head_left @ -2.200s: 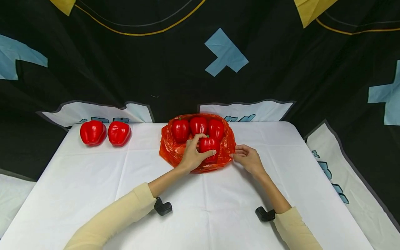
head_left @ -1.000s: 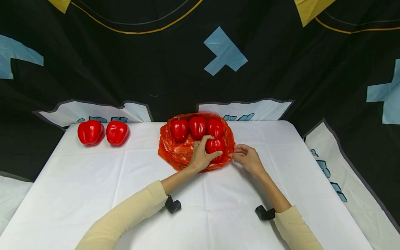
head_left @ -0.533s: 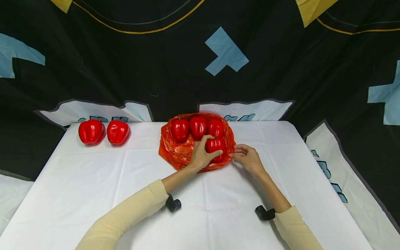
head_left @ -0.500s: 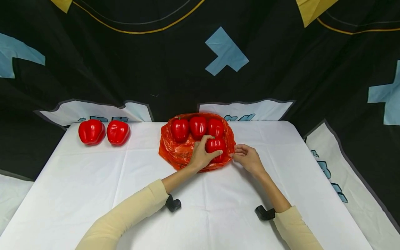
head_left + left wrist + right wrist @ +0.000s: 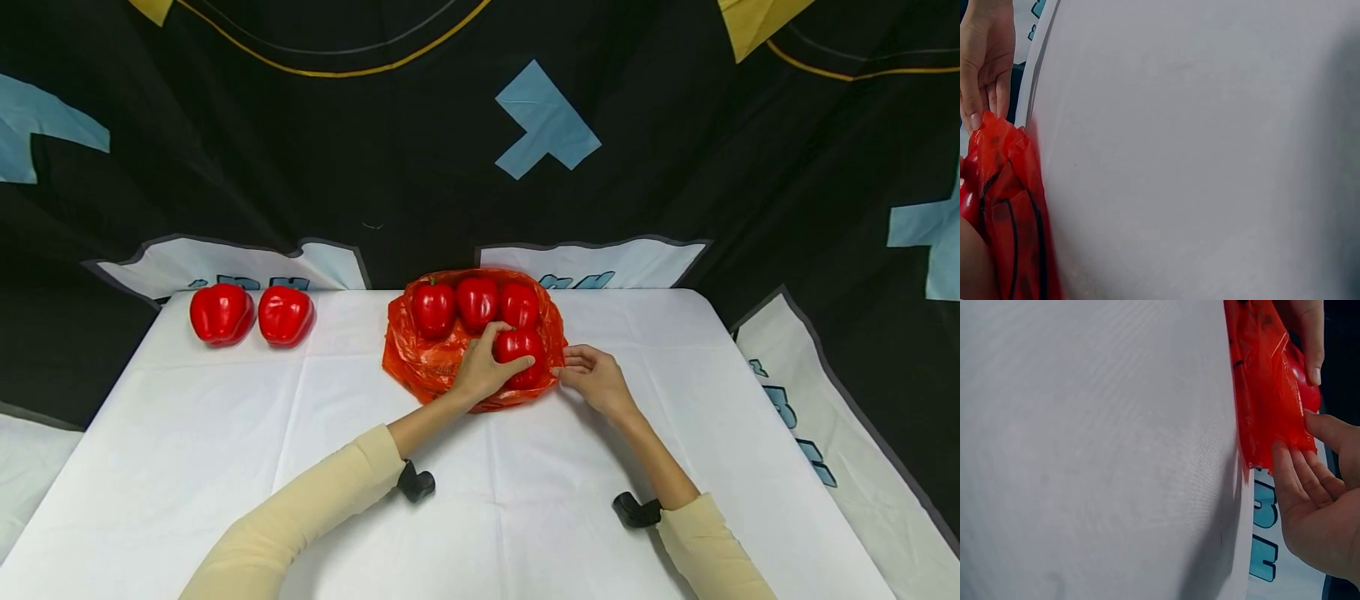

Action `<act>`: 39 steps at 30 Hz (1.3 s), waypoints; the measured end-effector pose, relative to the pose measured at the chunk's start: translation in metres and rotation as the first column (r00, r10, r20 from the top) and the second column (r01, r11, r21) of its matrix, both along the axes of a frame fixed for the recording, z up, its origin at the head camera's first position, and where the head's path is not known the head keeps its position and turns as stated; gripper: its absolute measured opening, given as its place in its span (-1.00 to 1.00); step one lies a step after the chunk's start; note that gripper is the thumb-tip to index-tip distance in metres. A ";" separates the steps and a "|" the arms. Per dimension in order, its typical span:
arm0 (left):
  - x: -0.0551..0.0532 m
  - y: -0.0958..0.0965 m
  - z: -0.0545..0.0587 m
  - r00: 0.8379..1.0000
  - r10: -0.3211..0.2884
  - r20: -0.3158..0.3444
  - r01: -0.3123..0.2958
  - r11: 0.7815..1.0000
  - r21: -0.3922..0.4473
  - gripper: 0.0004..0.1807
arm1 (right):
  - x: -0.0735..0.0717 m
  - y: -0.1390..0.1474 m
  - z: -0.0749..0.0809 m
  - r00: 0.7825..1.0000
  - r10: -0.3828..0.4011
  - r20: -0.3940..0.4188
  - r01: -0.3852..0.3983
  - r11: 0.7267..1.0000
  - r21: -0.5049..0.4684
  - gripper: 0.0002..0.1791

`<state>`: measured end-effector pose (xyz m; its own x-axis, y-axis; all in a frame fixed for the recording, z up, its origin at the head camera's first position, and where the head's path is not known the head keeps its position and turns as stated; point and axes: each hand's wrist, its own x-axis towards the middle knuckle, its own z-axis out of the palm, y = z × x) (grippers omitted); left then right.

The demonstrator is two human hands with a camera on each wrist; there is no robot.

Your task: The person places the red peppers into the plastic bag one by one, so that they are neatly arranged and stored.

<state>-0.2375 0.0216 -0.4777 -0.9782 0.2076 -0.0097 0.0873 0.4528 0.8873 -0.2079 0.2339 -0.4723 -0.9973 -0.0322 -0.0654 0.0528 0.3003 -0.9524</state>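
An orange-red plastic bag point(image 5: 420, 362) lies spread on the table with its mouth facing up. My left hand point(image 5: 476, 368) reaches in over the near rim and grips a shiny red bell pepper point(image 5: 521, 343), thumb on the near side. That pepper sits in the front right part of the bag. Three more bell peppers point(image 5: 433, 310) stand along the back inside. At the right rim, my right hand point(image 5: 596, 382) pinches the edge of the plastic; in the right wrist view its thumb and fingers point(image 5: 1302, 478) are on either side of the bag point(image 5: 1269, 394).
Two red bell peppers point(image 5: 221, 315) rest side by side at the table's back left. A white cloth covers the table point(image 5: 450, 525). Behind it hangs a black curtain point(image 5: 337, 167) with blue and yellow patches.
Since the oldest frame, my left hand has moved the gripped bell pepper a little to the right inside the bag. My right hand has stayed at the rim. The last half second shows hardly any movement.
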 end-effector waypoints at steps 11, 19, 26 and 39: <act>-0.003 -0.001 0.006 0.999 -0.029 0.022 0.029 0.999 0.016 -0.33 | 0.001 0.001 0.002 1.000 0.004 -0.001 -0.004 1.000 0.022 -0.57; -0.002 -0.002 0.006 0.999 -0.032 0.025 0.031 0.999 0.027 -0.32 | 0.001 0.000 0.002 1.000 0.003 -0.003 -0.003 1.000 0.018 -0.57; -0.002 -0.004 0.004 0.999 -0.044 0.032 0.043 0.998 0.040 -0.30 | 0.001 0.000 0.002 1.000 -0.004 0.012 0.003 1.000 0.015 -0.56; -0.001 -0.006 0.006 0.997 -0.046 0.053 0.045 0.999 0.028 -0.29 | 0.002 0.001 0.003 1.000 -0.008 0.020 0.008 1.000 -0.006 -0.57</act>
